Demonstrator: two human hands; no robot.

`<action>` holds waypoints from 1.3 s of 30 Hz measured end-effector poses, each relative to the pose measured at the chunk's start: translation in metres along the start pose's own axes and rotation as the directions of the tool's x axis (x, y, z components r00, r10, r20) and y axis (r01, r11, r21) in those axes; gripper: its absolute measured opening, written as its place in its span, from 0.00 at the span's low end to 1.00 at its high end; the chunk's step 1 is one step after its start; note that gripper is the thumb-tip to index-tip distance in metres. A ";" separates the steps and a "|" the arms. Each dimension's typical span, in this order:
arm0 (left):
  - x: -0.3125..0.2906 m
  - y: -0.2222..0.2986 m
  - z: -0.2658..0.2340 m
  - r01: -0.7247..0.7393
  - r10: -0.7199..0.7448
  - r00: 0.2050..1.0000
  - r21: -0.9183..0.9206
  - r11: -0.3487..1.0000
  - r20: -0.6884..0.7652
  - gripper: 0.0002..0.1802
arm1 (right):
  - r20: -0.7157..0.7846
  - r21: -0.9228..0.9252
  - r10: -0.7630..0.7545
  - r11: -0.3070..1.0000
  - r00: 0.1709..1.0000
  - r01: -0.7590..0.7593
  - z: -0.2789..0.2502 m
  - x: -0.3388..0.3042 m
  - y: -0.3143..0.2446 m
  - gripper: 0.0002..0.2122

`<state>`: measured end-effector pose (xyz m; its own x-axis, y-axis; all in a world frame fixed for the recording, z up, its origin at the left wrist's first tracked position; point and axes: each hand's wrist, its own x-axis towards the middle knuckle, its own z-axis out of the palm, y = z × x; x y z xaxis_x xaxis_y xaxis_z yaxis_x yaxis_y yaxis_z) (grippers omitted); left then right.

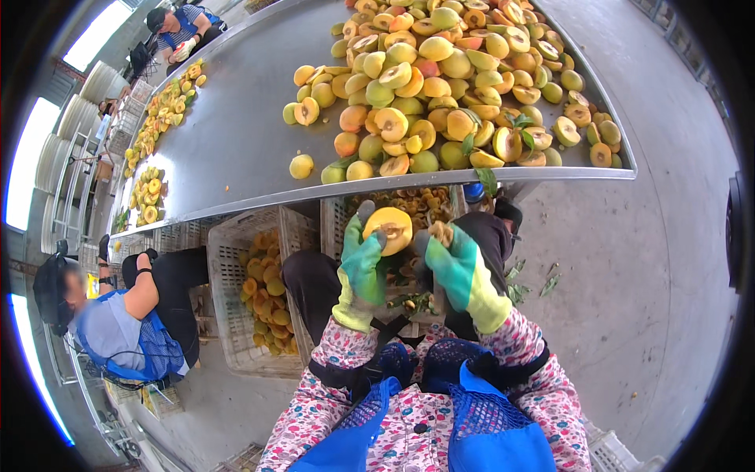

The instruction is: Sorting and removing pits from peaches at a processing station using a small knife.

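Note:
My left hand [363, 263], in a green and yellow glove, grips a halved yellow peach [388, 229] with its cut face up and a brownish hollow in the middle. To the right of it, my right hand [460, 267], gloved alike, is closed at the fingertips on a small brown lump [440, 233] that looks like a peach pit. The two hands are a little apart, below the near edge of the metal table. Beneath them stands a crate [333, 220] with cut peach pieces [417, 203] in it.
A large heap of peach halves [440, 86] with some leaves lies on the steel table [259, 118]. Left of my knees stands a white crate [228, 299] of peach halves. One person [130, 322] sits at the left, another [185, 31] at the far left. Leaves [550, 283] litter the floor.

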<state>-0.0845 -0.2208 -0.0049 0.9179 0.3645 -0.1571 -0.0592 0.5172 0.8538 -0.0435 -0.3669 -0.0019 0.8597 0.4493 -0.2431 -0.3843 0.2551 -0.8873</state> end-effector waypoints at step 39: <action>0.000 -0.001 0.030 -0.165 0.156 0.986 0.303 0.939 0.053 0.19 | 0.473 -0.840 -0.386 0.076 0.792 0.538 -0.003 -0.022 -0.008 0.07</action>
<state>-0.0725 -0.2444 0.0094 0.9168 0.3994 0.0043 -0.0876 0.1907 0.9777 -0.0583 -0.3818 0.0096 0.6702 0.6622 0.3353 0.7160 -0.4578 -0.5270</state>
